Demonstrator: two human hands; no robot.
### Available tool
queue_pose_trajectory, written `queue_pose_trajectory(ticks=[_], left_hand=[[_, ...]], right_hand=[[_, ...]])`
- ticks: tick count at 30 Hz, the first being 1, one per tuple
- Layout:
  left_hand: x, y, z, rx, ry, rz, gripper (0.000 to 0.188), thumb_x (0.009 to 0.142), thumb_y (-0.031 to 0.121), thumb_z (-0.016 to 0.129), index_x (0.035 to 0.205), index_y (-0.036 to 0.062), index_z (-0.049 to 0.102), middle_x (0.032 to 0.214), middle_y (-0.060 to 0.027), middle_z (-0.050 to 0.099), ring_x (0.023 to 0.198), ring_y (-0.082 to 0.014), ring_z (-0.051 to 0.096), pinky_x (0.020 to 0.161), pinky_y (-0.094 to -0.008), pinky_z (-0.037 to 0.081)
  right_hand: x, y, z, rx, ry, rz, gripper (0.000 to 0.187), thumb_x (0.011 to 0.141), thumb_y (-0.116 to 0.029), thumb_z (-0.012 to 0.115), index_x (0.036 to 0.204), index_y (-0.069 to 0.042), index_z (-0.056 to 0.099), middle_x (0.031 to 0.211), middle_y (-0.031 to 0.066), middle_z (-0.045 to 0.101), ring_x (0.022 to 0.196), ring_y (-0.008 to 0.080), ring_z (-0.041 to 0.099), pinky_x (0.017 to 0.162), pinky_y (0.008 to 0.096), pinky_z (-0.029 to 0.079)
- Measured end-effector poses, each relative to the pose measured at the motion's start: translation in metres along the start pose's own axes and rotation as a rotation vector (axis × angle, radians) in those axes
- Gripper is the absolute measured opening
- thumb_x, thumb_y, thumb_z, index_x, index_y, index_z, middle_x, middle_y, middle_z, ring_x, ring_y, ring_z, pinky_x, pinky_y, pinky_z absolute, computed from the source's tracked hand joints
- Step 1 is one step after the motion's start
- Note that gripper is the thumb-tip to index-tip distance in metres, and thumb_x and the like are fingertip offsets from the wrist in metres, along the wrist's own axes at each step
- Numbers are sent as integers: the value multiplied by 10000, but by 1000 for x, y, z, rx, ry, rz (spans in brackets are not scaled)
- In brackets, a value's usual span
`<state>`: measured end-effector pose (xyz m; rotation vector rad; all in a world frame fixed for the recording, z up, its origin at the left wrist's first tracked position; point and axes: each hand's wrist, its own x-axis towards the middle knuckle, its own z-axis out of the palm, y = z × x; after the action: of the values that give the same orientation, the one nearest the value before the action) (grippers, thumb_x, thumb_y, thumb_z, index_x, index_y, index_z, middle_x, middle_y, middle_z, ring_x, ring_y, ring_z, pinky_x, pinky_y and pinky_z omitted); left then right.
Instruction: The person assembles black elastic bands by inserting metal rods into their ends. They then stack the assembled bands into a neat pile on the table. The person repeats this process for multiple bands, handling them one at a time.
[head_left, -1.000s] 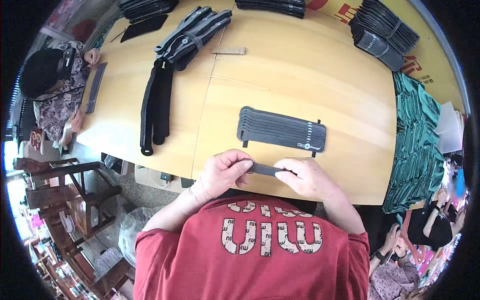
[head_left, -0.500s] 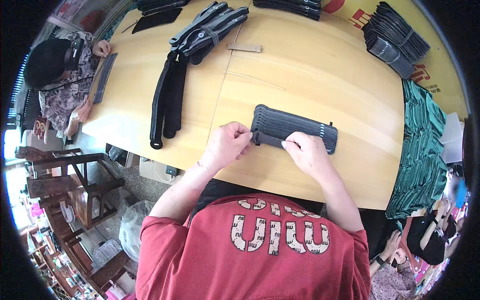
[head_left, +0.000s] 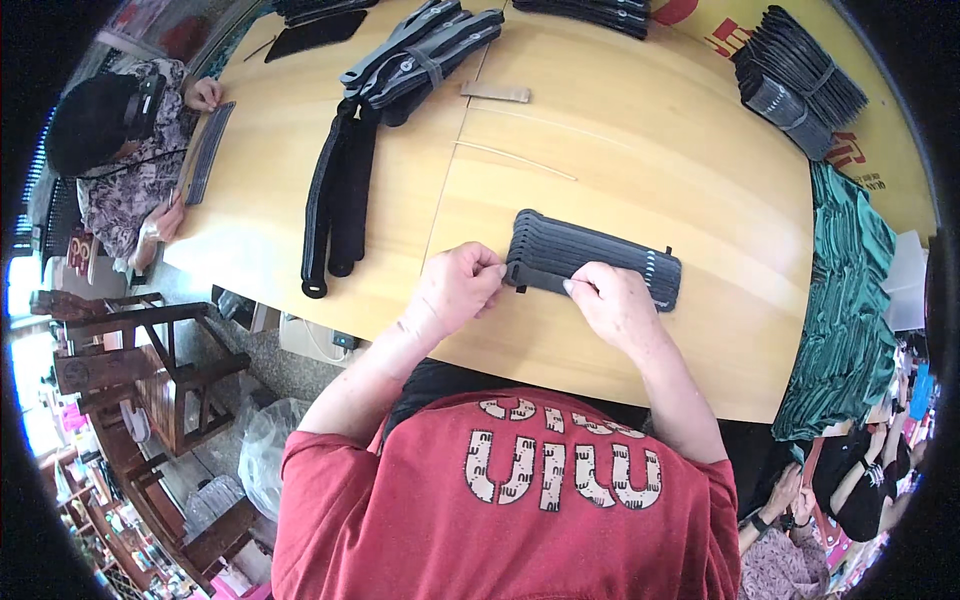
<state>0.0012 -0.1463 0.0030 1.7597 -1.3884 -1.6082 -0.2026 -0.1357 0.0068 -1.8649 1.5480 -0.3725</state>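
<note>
A row of overlapping dark fabric straps with rounded, slotted ends lies on the table in front of me. Along its near edge is one dark strap, stretched between my two hands. At its left end, my left hand is closed in a pinch, thumb and forefinger at the slotted tip. My right hand pinches the same strap partway along, covering some of it and of the row's near side. A small black tab sticks out below the row's left end, and another at its far right.
Long black straps and a tied grey-black bundle lie farther left. Thin sticks and a brown strip are beyond the row. Banded strap stacks and green fabric stand right. Another person's hand works at left.
The pinched strap has moved slightly away from me, closer against the row. Both hands keep their pinch, and the whole view has shifted a little.
</note>
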Motion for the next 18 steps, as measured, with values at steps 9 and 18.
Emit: queue_pose_trajectory(ticks=[9,18], left_hand=[[-25,-13,7,552,279,785,186,753,68,567,928,8,554,867,-138,568,776,-221,573,659,-315,479],[-26,-34,21,899,135,919,455,700,199,615,1061,-54,503,1153,-180,453,1139,-319,382,968,-354,331]], right_hand=[[0,2,1,16,10,-4,220,772,-219,532,702,-17,581,638,190,577,629,342,579,596,419,455],[0,3,4,19,37,-10,216,774,-220,531,695,-23,572,637,192,575,633,345,578,586,421,458]])
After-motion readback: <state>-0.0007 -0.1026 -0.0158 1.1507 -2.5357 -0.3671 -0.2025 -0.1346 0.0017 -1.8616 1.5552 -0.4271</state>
